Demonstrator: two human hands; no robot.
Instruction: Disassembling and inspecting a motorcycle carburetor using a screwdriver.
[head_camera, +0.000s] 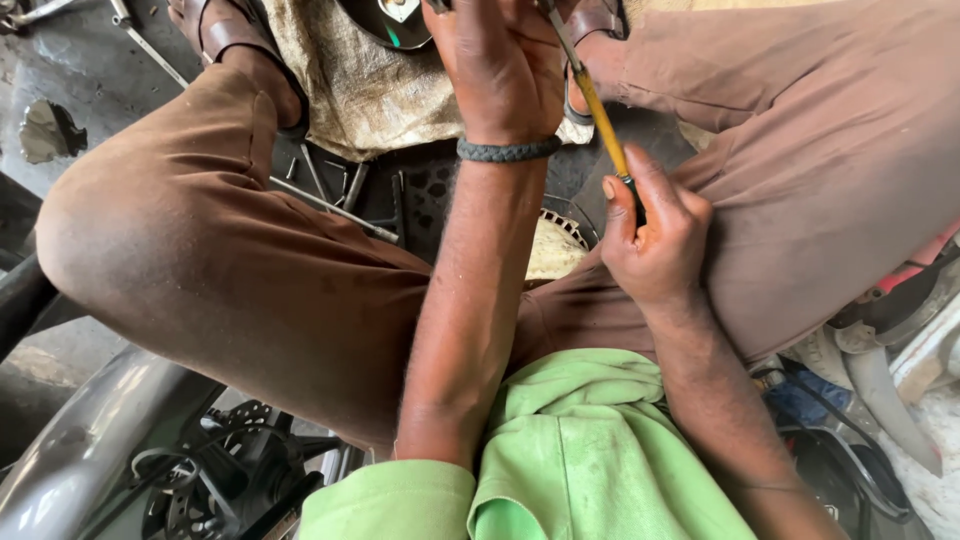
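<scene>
My right hand (655, 235) grips the yellow handle of a long screwdriver (600, 110), whose metal shaft runs up toward the top edge. My left hand (500, 60) reaches forward between my knees, a dark braided band on its wrist, and rests by the shaft near a dark round metal part (385, 25) lying on a piece of sackcloth (350, 90). The left hand's fingers are cut off by the top edge, so what they hold is hidden. The screwdriver's tip is hidden too.
My brown-trousered legs (200, 260) frame the work spot; sandalled feet sit at the top. Loose metal rods and tools (335, 195) lie on the dark floor. A white ribbed part (555, 245) lies under my arms. Motorcycle parts (200, 480) sit lower left, a red-grey machine part (900, 320) to the right.
</scene>
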